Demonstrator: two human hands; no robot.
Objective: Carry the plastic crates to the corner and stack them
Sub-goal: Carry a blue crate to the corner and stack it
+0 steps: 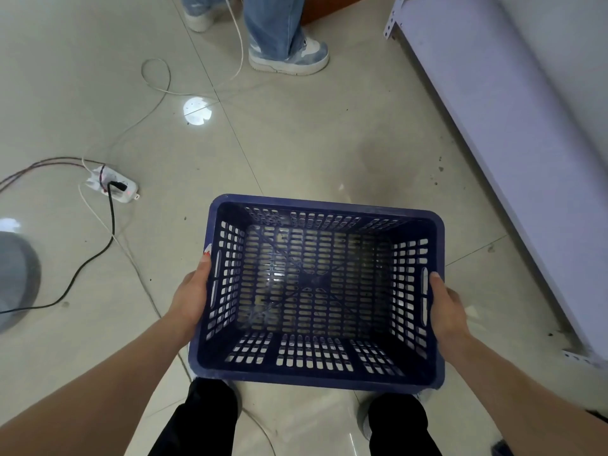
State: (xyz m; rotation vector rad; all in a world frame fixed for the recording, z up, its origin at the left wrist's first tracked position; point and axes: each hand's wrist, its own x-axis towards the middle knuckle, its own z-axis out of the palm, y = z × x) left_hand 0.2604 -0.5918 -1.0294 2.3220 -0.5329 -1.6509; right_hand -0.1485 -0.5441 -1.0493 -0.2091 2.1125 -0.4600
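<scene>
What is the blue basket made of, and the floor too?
The blue crate looks like moulded plastic, matte and a bit scuffed, with slots through its walls and bottom. The floor seems to be glazed tile: it is glossy, with bright reflections and thin joint lines.

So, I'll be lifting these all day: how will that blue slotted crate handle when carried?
Probably light for its size: the blue crate is empty, its walls and floor mostly slots. Likely stiff: it keeps its shape held only at the two short sides by the left hand and right hand. Unlikely to slip, with handle slots there.
</scene>
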